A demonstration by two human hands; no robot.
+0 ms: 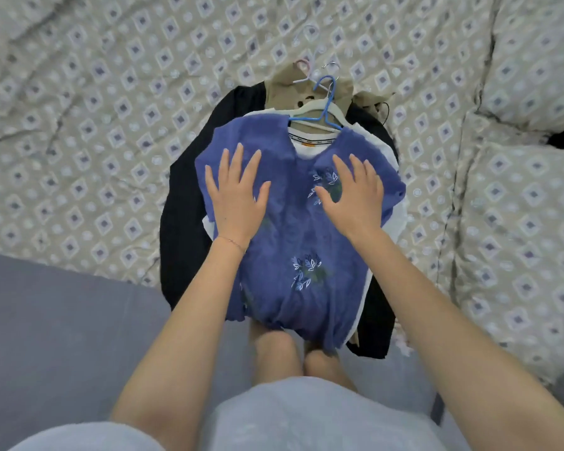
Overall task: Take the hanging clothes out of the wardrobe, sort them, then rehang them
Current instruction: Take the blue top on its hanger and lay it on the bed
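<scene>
1. the left hand [238,193] and right hand [352,193] lie flat with fingers spread on the blue top [293,255], gripping nothing (likely smoothing it).
2. the top crowns a pile on the bed cover [111,92], with a blue hanger [323,105] at its neck, probably kept for rehanging.
3. the black garment [183,222] and white garment [310,148] underneath are mostly covered, so their shapes are unclear.

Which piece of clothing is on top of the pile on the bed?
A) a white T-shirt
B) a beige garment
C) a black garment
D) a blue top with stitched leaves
D: the blue top covers the white T-shirt, black garment and beige garment, and the left hand and right hand are spread flat over it.
</scene>
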